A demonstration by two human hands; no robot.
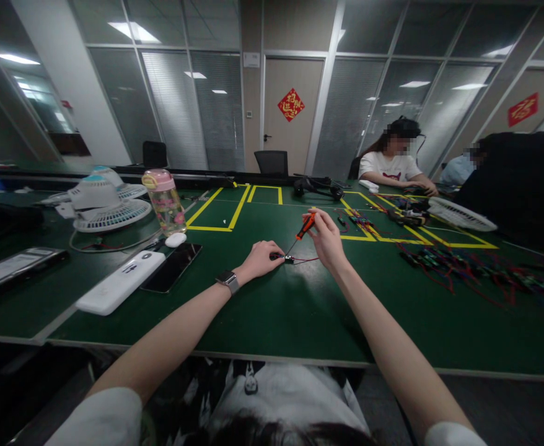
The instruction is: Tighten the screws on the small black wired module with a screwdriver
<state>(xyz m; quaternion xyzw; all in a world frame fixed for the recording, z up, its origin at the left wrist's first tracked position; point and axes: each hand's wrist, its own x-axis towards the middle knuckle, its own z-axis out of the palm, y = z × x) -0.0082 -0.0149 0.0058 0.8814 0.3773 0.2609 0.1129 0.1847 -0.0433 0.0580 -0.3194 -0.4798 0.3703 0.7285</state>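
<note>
In my right hand (326, 238) is an orange and black screwdriver (305, 227), tilted so its thin shaft points down and left. Its tip meets a small wired connector (289, 259) on the green table (253, 316). My left hand (261, 258), with a watch on the wrist, pinches the connector's left side and rests on the tabletop. A thin red wire (305, 260) runs from the connector toward the right, passing below my right hand. Finer details of the connector are too small to make out.
Left of my arms lie a black phone (173, 267), a white power bank-like block (122, 283), a bottle (165, 201) and white fans (109, 207). Tangled wires with small boards (481, 272) spread at the right. Yellow tape (209, 228) marks the table. A co-worker (393, 161) sits across.
</note>
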